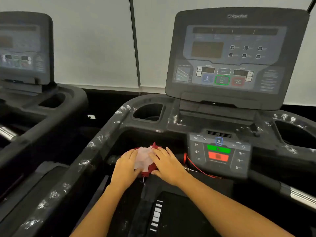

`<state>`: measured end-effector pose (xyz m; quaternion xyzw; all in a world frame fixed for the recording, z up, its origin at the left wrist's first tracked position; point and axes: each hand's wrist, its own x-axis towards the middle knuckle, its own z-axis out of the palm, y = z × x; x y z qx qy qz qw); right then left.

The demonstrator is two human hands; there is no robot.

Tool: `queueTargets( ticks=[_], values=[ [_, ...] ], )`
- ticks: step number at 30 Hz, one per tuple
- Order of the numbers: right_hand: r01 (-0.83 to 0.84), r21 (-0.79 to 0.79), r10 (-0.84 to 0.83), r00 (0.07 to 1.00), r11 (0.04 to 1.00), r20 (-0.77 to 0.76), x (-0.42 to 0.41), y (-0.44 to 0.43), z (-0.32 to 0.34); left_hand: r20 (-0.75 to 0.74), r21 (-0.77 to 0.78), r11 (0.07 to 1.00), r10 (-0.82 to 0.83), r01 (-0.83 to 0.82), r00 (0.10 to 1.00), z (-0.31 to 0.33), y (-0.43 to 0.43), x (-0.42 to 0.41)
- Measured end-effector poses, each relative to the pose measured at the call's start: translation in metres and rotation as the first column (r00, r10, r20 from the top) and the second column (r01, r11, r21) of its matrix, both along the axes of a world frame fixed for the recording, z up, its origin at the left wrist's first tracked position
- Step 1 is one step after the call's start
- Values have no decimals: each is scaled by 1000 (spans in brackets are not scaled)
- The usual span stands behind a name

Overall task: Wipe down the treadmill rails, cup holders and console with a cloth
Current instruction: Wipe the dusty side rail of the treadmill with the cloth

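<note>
A red and white cloth [145,159] lies bunched on the dark front handlebar of the treadmill, between my two hands. My left hand [125,166] holds its left side with curled fingers. My right hand [168,164] lies flat over its right side, thumb underneath. White foamy smears dot the left rail [73,170], the left cup holder [147,112] rim and the right cup holder [294,132] area. The console [237,57] stands upright behind, its lower keypad [219,153] to the right of my hands.
A red safety cord [196,166] hangs from the keypad side. A chrome grip [301,194] runs along the right rail. A second treadmill [25,65] stands to the left. The running belt [179,216] lies below my forearms.
</note>
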<state>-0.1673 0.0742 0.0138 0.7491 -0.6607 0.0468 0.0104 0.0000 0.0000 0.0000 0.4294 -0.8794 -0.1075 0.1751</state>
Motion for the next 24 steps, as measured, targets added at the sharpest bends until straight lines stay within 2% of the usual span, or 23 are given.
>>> queueTargets(
  ticks=[3, 6, 11, 15, 16, 19, 22, 24],
  values=[
    [17, -13, -17, 1000, 1000, -2, 1, -6, -7, 16, 3, 1000, -9, 9, 1000, -9, -7, 1],
    [24, -102, -22, 1000, 994, 18, 2, -11, -16, 45, 22, 1000, -6, 5, 999, -14, -9, -1],
    [68, -256, -33, 990, 964, 137, -1, -18, -18, 30, -11, 1000, 6, -5, 1000, -10, -8, -5],
    [108, -318, -20, 963, 942, 269, -7, -12, -4, -75, -9, 998, -67, 66, 995, 6, -6, -6],
    [148, -334, -21, 934, 931, 357, -8, -8, 2, -120, -3, 996, -91, 92, 989, 13, -5, -7],
    [306, -263, -75, 769, 915, 635, -15, 7, 17, -260, 9, 992, -122, 128, 958, 34, 1, -18],
    [422, -258, -58, 605, 869, 794, -20, 22, 31, -369, 61, 985, -129, 163, 920, 53, 9, -36],
    [534, -305, -11, 509, 789, 861, -23, 29, 37, -449, 106, 973, -136, 204, 883, 63, 15, -51]
  ],
)
